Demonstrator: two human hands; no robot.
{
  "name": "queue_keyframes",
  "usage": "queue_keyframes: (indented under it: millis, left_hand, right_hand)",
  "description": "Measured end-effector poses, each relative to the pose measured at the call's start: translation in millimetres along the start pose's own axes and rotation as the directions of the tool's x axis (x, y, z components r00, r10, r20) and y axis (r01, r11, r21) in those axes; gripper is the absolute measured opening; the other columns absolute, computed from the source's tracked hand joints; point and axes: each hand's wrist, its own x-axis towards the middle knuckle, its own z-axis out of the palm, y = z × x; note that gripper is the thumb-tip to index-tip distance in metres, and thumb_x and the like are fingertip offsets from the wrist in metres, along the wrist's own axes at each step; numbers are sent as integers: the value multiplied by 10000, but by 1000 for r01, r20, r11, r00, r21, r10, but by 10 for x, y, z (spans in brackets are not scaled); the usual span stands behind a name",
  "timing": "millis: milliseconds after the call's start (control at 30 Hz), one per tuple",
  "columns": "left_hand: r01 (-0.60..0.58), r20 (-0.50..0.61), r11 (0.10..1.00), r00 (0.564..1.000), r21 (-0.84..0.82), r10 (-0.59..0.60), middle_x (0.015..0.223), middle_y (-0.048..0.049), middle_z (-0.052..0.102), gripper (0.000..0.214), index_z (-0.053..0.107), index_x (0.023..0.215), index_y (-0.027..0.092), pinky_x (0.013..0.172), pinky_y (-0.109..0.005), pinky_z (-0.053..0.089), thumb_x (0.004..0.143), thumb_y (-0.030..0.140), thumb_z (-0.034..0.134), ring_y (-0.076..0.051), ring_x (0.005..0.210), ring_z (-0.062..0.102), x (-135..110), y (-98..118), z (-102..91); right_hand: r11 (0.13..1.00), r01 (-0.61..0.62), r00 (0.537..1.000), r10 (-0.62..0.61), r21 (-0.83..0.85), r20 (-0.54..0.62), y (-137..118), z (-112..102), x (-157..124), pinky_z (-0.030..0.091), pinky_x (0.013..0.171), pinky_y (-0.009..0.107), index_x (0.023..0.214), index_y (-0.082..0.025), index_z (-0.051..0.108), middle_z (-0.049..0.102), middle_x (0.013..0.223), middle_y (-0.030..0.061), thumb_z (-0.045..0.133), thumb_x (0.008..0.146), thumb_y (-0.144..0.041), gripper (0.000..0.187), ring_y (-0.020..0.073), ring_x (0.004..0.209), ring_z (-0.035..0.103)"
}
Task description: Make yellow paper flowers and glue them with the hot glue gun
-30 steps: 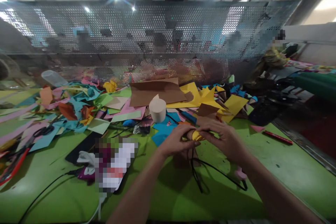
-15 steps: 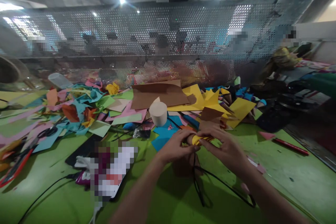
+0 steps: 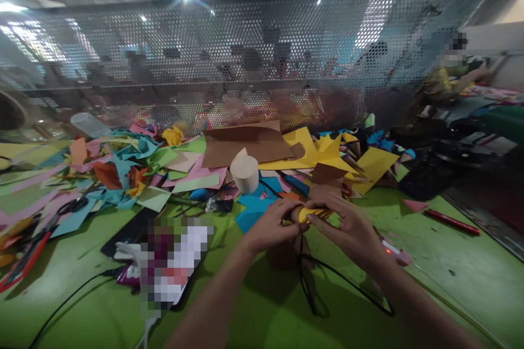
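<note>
Item: yellow paper piece (image 3: 315,215), slit into strips at its right end; held above the green table (image 3: 262,316), between its near edge and the scrap heap, right of middle. Left hand (image 3: 275,226): thumb and fingers pinching the piece's left end. Right hand (image 3: 347,221): thumb and fingertips pinching the strips.

Handling, as judged: very light, thin, limp at the strips, firmer where rolled; easily creased or torn; not slippery. Best hold: the rolled left end, pinched softly.

Containers: translucent plastic cup (image 3: 89,125), one, tipped on its side towards the table's far left corner; contents not discernible. White cylinder (image 3: 246,174), one, upright beyond the hands; cup or roll, cannot tell; inside hidden.
</note>
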Motion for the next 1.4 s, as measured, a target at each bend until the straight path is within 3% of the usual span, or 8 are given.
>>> queue_keyframes:
  millis: [267, 600, 1000, 1233, 1400]
  left_hand:
    - [-4, 11, 997, 1000, -72, 4, 1291, -78, 613, 405, 602, 1241, 229, 1071, -387, 392, 893, 434, 596, -272, 1201, 536, -6, -13, -18]
    - [16, 8, 999, 1000, -40, -15, 1294, -98, 604, 458, 602, 1251, 197, 1087, -412, 382, 837, 390, 634, -292, 1210, 527, -13, 18, -13]
    - [-25, -18, 1000, 1000, 16, 25, 1203, -89, 646, 379, 629, 1179, 192, 1030, -408, 425, 820, 309, 607, -280, 1137, 568, 6, 5, 9]
    - [-129, -42, 983, 990, 132, 135, 1127, -79, 672, 358, 648, 1138, 186, 943, -365, 440, 855, 407, 644, -255, 1054, 592, 3, -75, 41]
    - [-133, -45, 972, 989, 196, 144, 1140, -75, 672, 355, 634, 1168, 204, 931, -366, 423, 893, 429, 617, -255, 1081, 576, -7, -83, 39]
  right_hand:
    - [1000, 14, 1000, -13, 7, -10, 7, -14, 2, 516, 789, 310, 972, -233, 684, 711, 948, 39, 647, 897, -245, 85, 208, 898, 676]
    - [999, -3, 1000, 3, 39, 14, 14, -13, -7, 500, 819, 312, 992, -241, 663, 694, 974, 27, 655, 890, -233, 103, 204, 938, 661]
    - [1000, 15, 1000, -15, 12, 20, 20, 8, -19, 498, 831, 334, 1009, -234, 648, 681, 989, 37, 620, 882, -186, 139, 211, 959, 649]
    - [974, 163, 987, -162, -160, 23, -24, 14, 10, 478, 837, 378, 977, -220, 656, 688, 993, 52, 615, 820, -88, 210, 241, 977, 613]
    - [953, 223, 974, -225, -205, 13, -31, 19, 22, 466, 757, 349, 867, -211, 646, 680, 866, 40, 630, 858, -115, 97, 214, 856, 597]
